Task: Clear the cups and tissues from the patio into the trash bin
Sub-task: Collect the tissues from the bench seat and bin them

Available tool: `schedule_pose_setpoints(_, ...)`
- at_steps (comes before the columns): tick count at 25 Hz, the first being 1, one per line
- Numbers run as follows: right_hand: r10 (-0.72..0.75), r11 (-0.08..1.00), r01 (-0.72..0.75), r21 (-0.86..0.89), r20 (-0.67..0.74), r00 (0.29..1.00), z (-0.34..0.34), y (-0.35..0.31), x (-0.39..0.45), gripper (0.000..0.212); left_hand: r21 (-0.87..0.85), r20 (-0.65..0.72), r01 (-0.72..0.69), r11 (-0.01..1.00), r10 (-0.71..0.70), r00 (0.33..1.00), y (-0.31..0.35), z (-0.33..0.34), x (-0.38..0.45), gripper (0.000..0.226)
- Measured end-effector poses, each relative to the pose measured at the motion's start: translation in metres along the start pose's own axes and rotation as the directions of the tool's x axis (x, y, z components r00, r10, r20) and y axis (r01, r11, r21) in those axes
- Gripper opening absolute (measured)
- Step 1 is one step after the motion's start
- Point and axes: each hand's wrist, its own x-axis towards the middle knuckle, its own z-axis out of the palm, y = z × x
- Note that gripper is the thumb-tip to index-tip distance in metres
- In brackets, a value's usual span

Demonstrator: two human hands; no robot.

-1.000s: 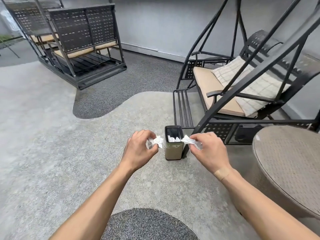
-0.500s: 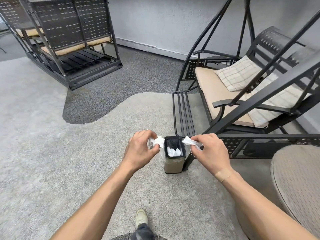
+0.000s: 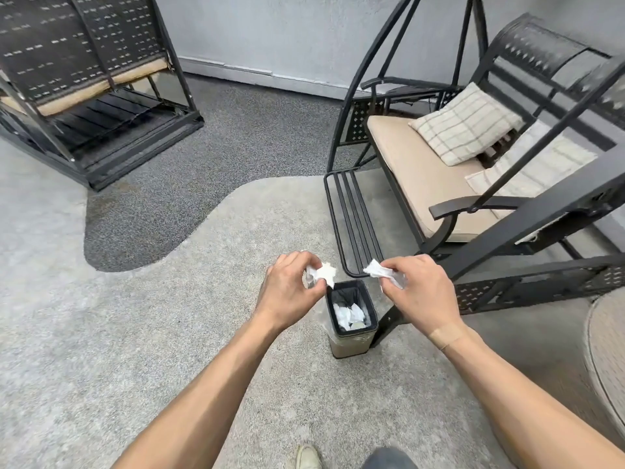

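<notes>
We see two tissues. One tissue point(image 3: 325, 273) is white and crumpled, and it sticks out of our left hand point(image 3: 291, 288). The fingers and thumb of that hand curl round it and pinch it. There is also something shiny or clear in that hand, but we cannot tell what it is. The other tissue point(image 3: 381, 273) is white and crumpled too. Our right hand point(image 3: 421, 290) pinches it between curled fingers and thumb. Both tissues are up in the air, one on each side of the trash bin's open top.

There is one trash bin point(image 3: 351, 343). It is small and tan, with a black rim and a black bag inside. It stands on the floor between our two hands and lower down. Inside it we see white crumpled scraps point(image 3: 348, 313) and something round and pale. We cannot tell how many scraps there are.

A tan bandage point(image 3: 445, 334) is stuck on our right wrist.

The floor point(image 3: 101, 333) is light gray carpet with a dark gray patch.

We count two black metal swing seats. One swing seat point(image 3: 422, 170) is just behind the bin on the right. It has a tan cushion and two checked pillows. The other swing seat point(image 3: 84, 82) is far off at the top left.

One round tabletop point(image 3: 608, 360) peeks in at the right edge. One shoe point(image 3: 307, 456) shows at the bottom.
</notes>
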Motion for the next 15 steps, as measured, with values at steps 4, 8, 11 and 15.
schedule_pose_setpoints(4,0.044,0.999,-0.044,-0.017,0.002,0.999,0.016,0.014,0.045,0.018,-0.013,0.063,0.005,1.0,-0.004,0.998,-0.016,0.011,0.054,0.018)
schedule_pose_setpoints(8,0.036,0.999,-0.036,-0.022,0.021,0.999,0.031,0.039,0.099,0.017,-0.018,0.071,0.014,1.0,-0.012,0.997,-0.024,0.033,0.113,0.019)
schedule_pose_setpoints(11,0.03,1.0,-0.03,-0.004,0.034,0.999,0.037,0.061,0.139,0.017,-0.003,0.091,0.04,0.999,-0.04,0.995,-0.022,0.05,0.153,0.02)
schedule_pose_setpoints(15,0.037,0.998,-0.04,0.039,0.06,0.997,0.045,0.095,0.187,0.016,0.01,0.106,0.081,0.997,-0.081,0.991,-0.022,0.076,0.197,0.02)
